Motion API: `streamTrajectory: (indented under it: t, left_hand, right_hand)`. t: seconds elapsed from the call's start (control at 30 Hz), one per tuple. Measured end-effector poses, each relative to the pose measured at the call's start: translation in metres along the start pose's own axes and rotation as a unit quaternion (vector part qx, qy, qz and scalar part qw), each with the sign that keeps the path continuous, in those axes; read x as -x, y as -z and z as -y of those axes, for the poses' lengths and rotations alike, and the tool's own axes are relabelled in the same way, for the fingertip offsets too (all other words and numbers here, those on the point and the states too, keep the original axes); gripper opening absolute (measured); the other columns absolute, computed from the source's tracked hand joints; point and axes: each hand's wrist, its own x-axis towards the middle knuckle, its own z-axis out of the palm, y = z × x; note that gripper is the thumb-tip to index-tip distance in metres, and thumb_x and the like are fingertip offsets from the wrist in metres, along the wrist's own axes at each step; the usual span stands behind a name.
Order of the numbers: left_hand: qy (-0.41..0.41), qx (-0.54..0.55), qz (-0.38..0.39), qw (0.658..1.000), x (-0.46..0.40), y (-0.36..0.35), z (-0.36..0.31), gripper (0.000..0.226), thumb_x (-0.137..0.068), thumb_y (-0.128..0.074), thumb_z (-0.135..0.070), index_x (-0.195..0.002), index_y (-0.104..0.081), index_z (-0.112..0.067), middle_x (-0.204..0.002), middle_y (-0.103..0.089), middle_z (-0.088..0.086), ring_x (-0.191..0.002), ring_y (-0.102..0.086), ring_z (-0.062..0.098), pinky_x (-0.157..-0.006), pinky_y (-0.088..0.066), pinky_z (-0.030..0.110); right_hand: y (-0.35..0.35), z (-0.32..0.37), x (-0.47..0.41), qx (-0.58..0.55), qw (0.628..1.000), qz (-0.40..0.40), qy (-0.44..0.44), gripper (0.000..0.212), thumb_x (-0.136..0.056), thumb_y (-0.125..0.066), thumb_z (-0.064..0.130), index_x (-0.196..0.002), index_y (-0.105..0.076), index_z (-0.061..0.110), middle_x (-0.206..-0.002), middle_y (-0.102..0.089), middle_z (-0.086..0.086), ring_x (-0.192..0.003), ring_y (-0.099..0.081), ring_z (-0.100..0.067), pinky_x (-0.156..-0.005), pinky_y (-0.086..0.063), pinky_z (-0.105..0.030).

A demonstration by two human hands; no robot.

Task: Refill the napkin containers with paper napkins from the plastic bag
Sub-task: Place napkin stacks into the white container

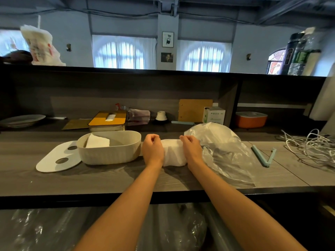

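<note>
Grey wood-grain worktop runs full width; a dark shelf recess sits behind it.

Clear plastic bag lies crumpled on the worktop right of centre, its mouth turned toward the hands, with white contents seen inside its far end.

Beige oval napkin container is placed left of centre, lid off. A few folded white napkins are leant against its left inner end; the rest of the tub looks unfilled.

White napkin stack is laid on the worktop between container and bag, just beside the container's right end.

White lid with two oval holes is laid flat, touching the container's left side.

White cables are tangled at far right.

Left hand is curled on the stack's left end, right hand on its right end; fingers of both are bent over the far edge, so the stack is gripped from both sides.

Pale blue bag clip, opened to a V, lies right of the bag.

In the recess are seen: a yellow-lidded box, an orange container, a plate at far left.
</note>
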Motion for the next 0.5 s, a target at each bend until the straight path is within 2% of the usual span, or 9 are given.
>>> streamTrajectory:
  t: [0.1, 0.23, 0.3, 0.37, 0.5]
  left_hand:
    - [-0.027, -0.026, 0.043, 0.998, 0.0019, -0.0018, -0.0004, 0.011, -0.102, -0.047, -0.027, -0.104, -0.057, -0.022, -0.098, -0.055, -0.006, -0.089, -0.051, 0.01, -0.074, -0.041, 0.026]
    - [-0.011, -0.05, 0.016, 0.999, 0.0007, -0.0005, 0.0, 0.017, -0.103, -0.043, -0.024, -0.098, -0.059, -0.022, -0.096, -0.057, -0.005, -0.093, -0.054, 0.014, -0.08, -0.048, 0.031]
    - [-0.02, -0.077, 0.043, 0.996, 0.0021, -0.001, 0.0003, 0.024, -0.102, -0.043, -0.026, -0.086, -0.059, -0.022, -0.086, -0.058, -0.004, -0.085, -0.056, 0.015, -0.078, -0.049, 0.032]
    - [-0.037, -0.116, 0.059, 0.991, 0.0046, -0.0021, -0.0002, 0.034, -0.103, -0.043, -0.029, -0.073, -0.058, -0.019, -0.075, -0.059, -0.001, -0.075, -0.056, 0.015, -0.069, -0.045, 0.031]
    - [-0.078, -0.153, 0.064, 0.983, 0.0066, -0.0035, -0.0019, 0.051, -0.103, -0.045, -0.038, -0.059, -0.052, -0.014, -0.059, -0.053, 0.003, -0.058, -0.049, 0.013, -0.057, -0.038, 0.029]
  right_hand:
    - [-0.0024, -0.0005, -0.0007, 0.014, 0.999, 0.025, 0.017, 0.019, -0.095, -0.057, 0.03, -0.108, -0.063, 0.017, -0.102, -0.06, 0.002, -0.094, -0.053, -0.013, -0.08, -0.041, -0.028]
    - [-0.0035, -0.0014, -0.0003, 0.035, 0.999, 0.014, 0.004, 0.026, -0.094, -0.056, 0.035, -0.103, -0.066, 0.013, -0.1, -0.063, -0.003, -0.097, -0.057, -0.019, -0.079, -0.043, -0.033]
    - [-0.004, -0.0024, -0.002, 0.069, 0.997, 0.011, 0.011, 0.03, -0.095, -0.054, 0.039, -0.086, -0.066, 0.014, -0.085, -0.063, -0.002, -0.086, -0.058, -0.019, -0.079, -0.046, -0.036]
    - [-0.0039, -0.0019, -0.0012, 0.095, 0.995, -0.007, 0.026, 0.037, -0.095, -0.053, 0.038, -0.065, -0.057, 0.018, -0.067, -0.056, 0.001, -0.071, -0.053, -0.016, -0.074, -0.043, -0.037]
    - [0.0015, -0.0014, -0.0002, 0.119, 0.989, -0.057, 0.069, 0.047, -0.097, -0.052, 0.038, -0.056, -0.053, 0.016, -0.055, -0.05, 0.001, -0.057, -0.046, -0.013, -0.062, -0.038, -0.033]
